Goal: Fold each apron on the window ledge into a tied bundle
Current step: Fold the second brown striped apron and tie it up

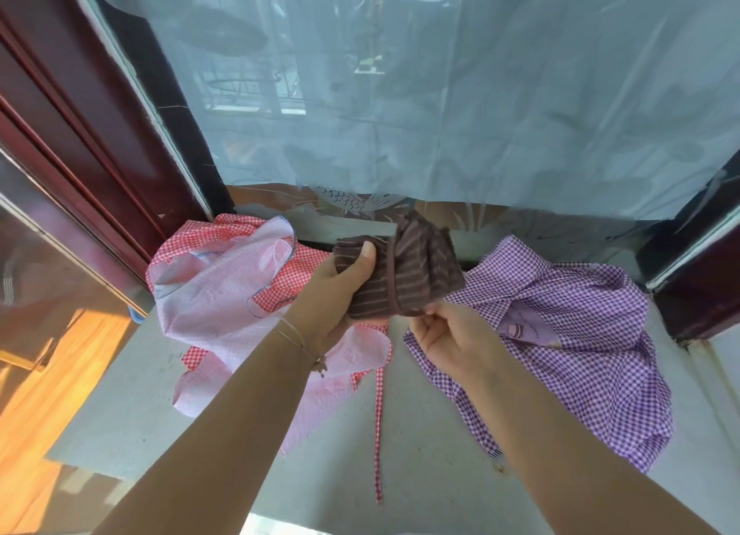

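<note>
Left hand (340, 294) grips the brown striped cloth apron bundle (404, 272), thumb pressed on its upper face and fingers curled beneath, holding it in the air above the grey concrete window ledge (420, 434). My right hand (452, 334) has its fingers curled at the bundle's lower edge, where it pinches the end of the brown strap (394, 282) that runs round the folded cloth.

Status, as I judge it: the brown apron is folded and its strap is wrapped once about the middle. I cannot tell whether a knot is made (the strap end is hidden in the right hand's fingers), so I count this bundle as nearly done, not finished.

Remaining work: two aprons lie loose and crumpled on the ledge. The red-and-white checked cotton apron (240, 294) is under my left forearm, its long red checked tie (378, 434) trailing toward me across the ledge. The purple-and-white checked cotton apron (580, 334) lies to the right, near the dark window frame (696, 278).

Obstructions: both loose aprons take up the ledge either side of the bundle, leaving only a bare strip in the middle to set it down. A pale blue translucent curtain (440, 94) hangs behind, just touching the bundle's far edge.
</note>
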Tool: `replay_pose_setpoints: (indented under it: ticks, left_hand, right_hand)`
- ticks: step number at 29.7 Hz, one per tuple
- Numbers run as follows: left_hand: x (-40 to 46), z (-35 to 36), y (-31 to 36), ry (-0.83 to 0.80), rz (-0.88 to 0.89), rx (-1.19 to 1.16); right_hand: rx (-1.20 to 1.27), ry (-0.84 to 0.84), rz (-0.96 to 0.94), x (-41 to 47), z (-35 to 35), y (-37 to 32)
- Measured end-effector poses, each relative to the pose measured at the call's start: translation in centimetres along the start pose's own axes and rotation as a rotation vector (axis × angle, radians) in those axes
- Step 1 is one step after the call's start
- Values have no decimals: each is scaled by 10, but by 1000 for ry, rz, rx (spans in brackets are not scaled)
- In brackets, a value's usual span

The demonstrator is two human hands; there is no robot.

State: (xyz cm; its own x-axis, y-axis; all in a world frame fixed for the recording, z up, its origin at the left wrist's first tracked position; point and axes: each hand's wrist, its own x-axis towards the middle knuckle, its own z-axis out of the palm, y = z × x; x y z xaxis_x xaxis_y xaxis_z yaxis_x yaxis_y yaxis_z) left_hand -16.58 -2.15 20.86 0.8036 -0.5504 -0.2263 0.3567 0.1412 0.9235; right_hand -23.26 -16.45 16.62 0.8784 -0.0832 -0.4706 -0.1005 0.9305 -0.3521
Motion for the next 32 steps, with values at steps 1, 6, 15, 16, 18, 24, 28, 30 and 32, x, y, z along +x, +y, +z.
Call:
replay_pose_setpoints:
  ticks: [1,6,15,16,18,24,28,30,32]
  left_hand:
    - [-3,-1,1,-53,-2,74]
    - [-4,-9,12,-79,1,284]
    - [-13,-4,27,-340,170,903]
    - [-13,-2,27,-350,201,969]
    - [-14,4,26,-389,205,1005]
    - [-22,20,20,-329,208,652]
    - [-17,24,20,-168,219,503]
    - [-13,24,22,-13,209,482]
    - [-5,18,26,141,169,421]
  right_hand:
    - [-72,-79,-5,0,4,-7]
    - [-531,-92,-171,-20,30,-33]
    - [-1698,-292,-702,-52,61,-54]
    - [-1756,-342,-731,-51,62,-53]
    - [-1775,-424,-756,-53,65,-50]
    - [-1289,-363,-601,-43,64,-58]
    - [-748,-364,-198,-33,46,-53]
    - [-638,-365,55,-34,33,-42]
    - [-744,-371,89,-28,16,-32]
